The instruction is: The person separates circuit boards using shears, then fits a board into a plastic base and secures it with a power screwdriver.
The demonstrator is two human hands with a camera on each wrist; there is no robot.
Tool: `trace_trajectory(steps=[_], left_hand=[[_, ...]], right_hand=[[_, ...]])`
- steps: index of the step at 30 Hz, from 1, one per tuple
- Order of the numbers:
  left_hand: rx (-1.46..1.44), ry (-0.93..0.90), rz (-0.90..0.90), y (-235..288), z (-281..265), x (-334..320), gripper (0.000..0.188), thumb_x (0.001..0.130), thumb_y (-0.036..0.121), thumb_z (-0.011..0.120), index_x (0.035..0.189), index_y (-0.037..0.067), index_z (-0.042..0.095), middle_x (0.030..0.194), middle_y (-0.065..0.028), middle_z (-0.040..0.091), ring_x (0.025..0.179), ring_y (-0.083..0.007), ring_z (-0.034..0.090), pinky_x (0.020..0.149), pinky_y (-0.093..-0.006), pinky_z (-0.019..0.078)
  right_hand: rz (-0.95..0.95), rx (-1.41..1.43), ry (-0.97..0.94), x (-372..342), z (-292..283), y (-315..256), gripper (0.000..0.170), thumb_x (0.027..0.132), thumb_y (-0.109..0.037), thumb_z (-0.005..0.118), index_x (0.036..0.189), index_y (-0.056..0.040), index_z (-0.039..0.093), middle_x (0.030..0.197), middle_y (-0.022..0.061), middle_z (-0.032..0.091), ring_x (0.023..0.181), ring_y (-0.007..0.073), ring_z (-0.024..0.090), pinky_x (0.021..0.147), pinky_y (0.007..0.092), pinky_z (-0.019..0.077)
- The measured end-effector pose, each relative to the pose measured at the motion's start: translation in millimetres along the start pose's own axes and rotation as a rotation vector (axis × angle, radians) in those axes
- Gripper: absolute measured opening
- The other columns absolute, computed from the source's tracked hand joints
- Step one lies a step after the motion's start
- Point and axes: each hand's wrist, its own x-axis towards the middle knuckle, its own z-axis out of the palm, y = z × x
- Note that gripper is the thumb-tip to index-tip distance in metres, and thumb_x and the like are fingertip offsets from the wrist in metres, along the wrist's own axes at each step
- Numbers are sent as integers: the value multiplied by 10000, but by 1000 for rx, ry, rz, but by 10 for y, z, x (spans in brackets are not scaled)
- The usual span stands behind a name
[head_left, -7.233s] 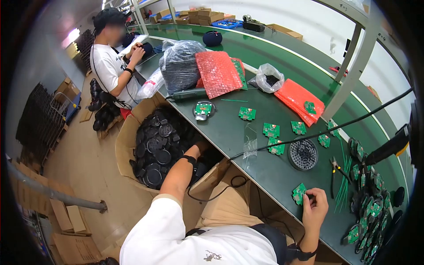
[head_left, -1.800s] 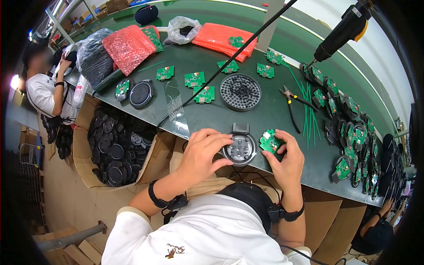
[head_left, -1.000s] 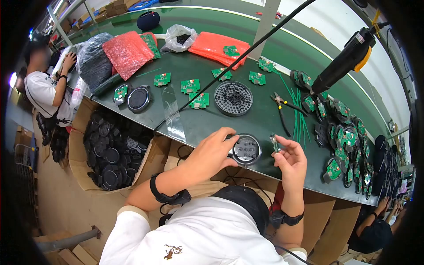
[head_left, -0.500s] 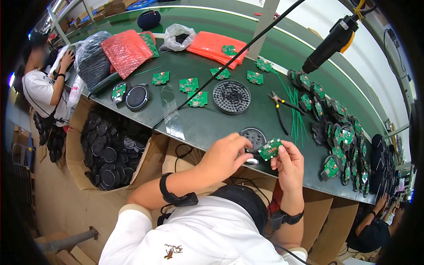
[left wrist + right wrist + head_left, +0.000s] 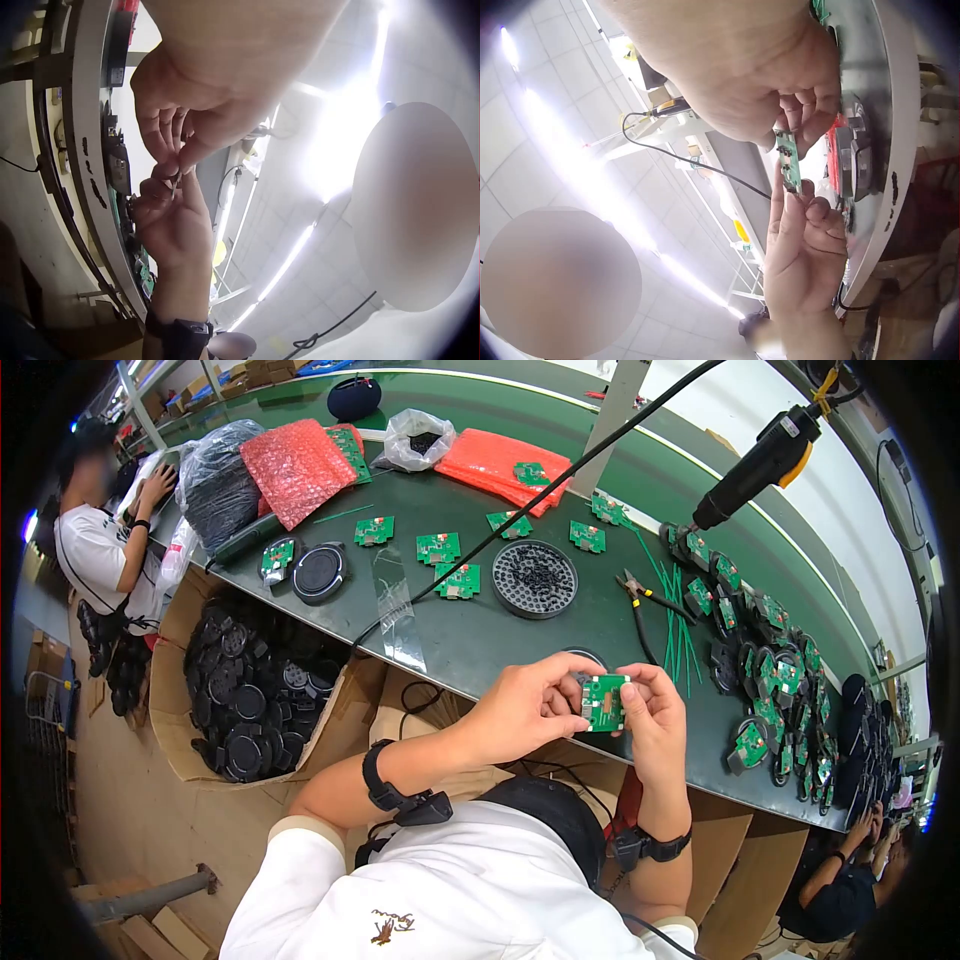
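Observation:
A green circuit board (image 5: 604, 703) is held up between both hands over the table's front edge. My right hand (image 5: 656, 712) pinches its right edge between thumb and fingers. At the opposite edge my left hand (image 5: 530, 707) grips it with thumb and fingertips. In the right wrist view the board (image 5: 789, 163) stands nearly edge-on, small components showing along it. Behind the hands a round black housing (image 5: 588, 656) lies on the table, mostly covered by them in the head view; the right wrist view shows this housing (image 5: 857, 148) from the side.
Loose circuit boards (image 5: 457, 581), a round dish of small black parts (image 5: 535, 603) and pliers (image 5: 640, 615) lie behind the hands. Assembled units (image 5: 770, 670) heap up at right beneath a hanging electric screwdriver (image 5: 755, 470). A carton of black housings (image 5: 365, 695) stands at left.
Earlier my left hand was in the carton, then held the round housing on the table. It has let go of the housing and taken the board's left edge; my right hand has turned the board.

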Motion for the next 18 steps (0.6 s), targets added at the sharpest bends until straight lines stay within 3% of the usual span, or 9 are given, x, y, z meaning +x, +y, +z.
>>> trace_trajectory(steps=[2,6,9,11,12,13,14,17,18], left_hand=[[31,73,-32,60,8,-11,579,908,-54,752,1441,40,546,986,-60,673,866,-124,717,762,-263,589],[-45,161,-53,73,90,-29,517,890,-53,775,1372,32,608,991,-64,684,888,-129,727,763,-282,608],[-77,185,114,-93,94,-17,380,863,-39,809,1224,27,709,1036,-82,684,872,-147,732,736,-305,622],[298,247,320,-80,65,-24,261,842,-13,833,1091,32,767,1081,-92,668,860,-169,732,721,-317,620],[298,247,319,-86,57,-34,261,842,-13,833,1091,32,767,1081,-92,668,860,-169,732,721,-317,620],[591,271,460,-97,51,-46,254,831,-3,843,1072,29,771,1100,-95,661,860,-178,728,726,-317,617],[885,289,599,-105,52,-57,247,820,7,852,1053,26,775,1119,-98,653,860,-187,724,731,-318,613],[639,289,474,-84,115,-39,291,815,9,853,1089,33,761,1131,-103,660,854,-189,724,729,-316,603],[447,344,315,-13,122,-34,331,857,5,826,1169,13,717,1137,-105,657,884,-172,728,728,-304,604]], right_hand=[[39,-3,11,-11,-9,10,194,1057,-83,648,1236,-17,614,1045,44,722,895,84,686,676,220,542],[-84,54,11,5,-28,111,198,1032,-38,668,1224,-17,626,1116,67,688,950,124,697,732,257,593],[-149,9,44,22,-43,121,209,1023,-25,673,1229,-3,651,1134,78,685,974,141,702,767,278,613],[-197,-91,67,17,-32,68,212,1021,-22,673,1231,8,664,1135,85,692,982,147,706,780,287,621],[-55,26,72,-10,-4,-36,219,1018,-19,675,1234,17,669,1143,91,699,983,148,707,784,290,623],[87,142,75,-18,17,-88,226,1015,-15,676,1237,27,675,1151,97,706,985,149,708,787,293,624],[89,142,75,-12,31,-75,226,1015,-15,676,1237,27,675,1151,97,706,985,149,708,787,293,624],[93,88,57,6,26,-8,226,1016,-18,671,1236,35,669,1162,106,716,985,146,708,785,287,621],[81,92,71,15,9,3,228,1011,-5,670,1236,35,669,1160,106,717,984,143,707,784,282,621]])
